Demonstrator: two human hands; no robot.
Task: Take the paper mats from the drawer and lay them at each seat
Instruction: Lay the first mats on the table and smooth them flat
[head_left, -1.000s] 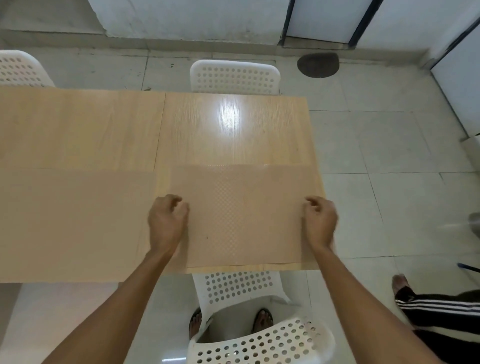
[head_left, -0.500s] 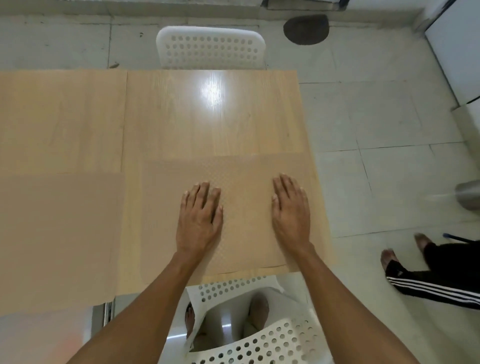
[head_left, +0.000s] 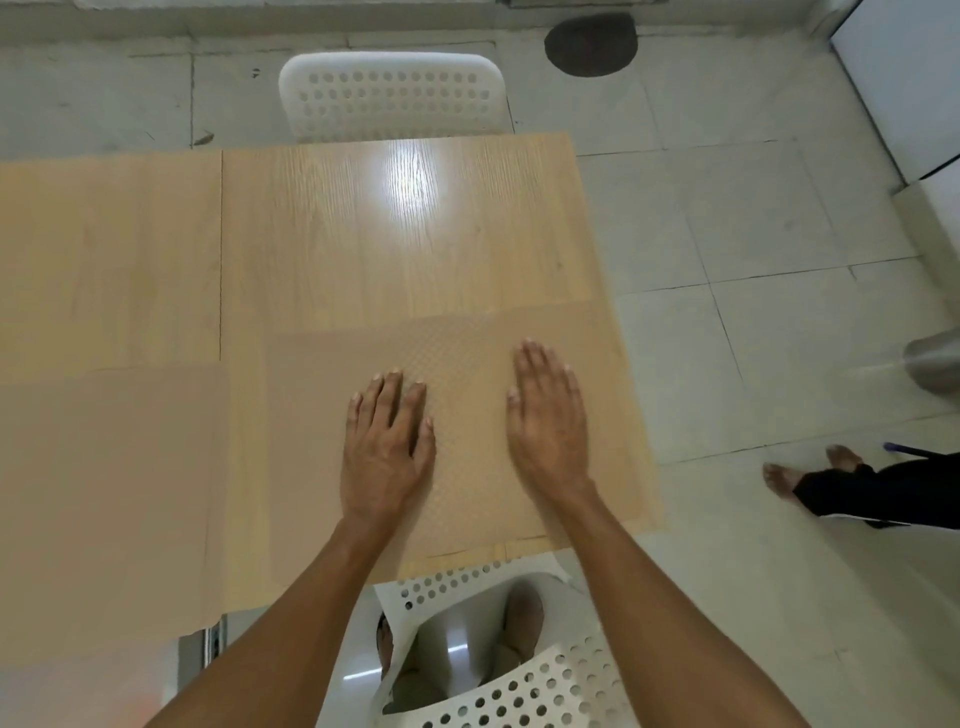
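On the paper mat (head_left: 467, 374), left hand (head_left: 387, 452) and right hand (head_left: 548, 426) lie flat, fingers straight.

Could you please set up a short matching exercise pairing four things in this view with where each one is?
Things:
1. left hand
2. right hand
3. far white chair
4. second paper mat

Places:
A. beyond the table's far edge
B. flat on the dotted mat, nearer its right edge
C. on the table to the left of the dotted mat
D. flat on the dotted mat, near its middle

Pairs: 1-D, 2-B, 3-A, 4-C
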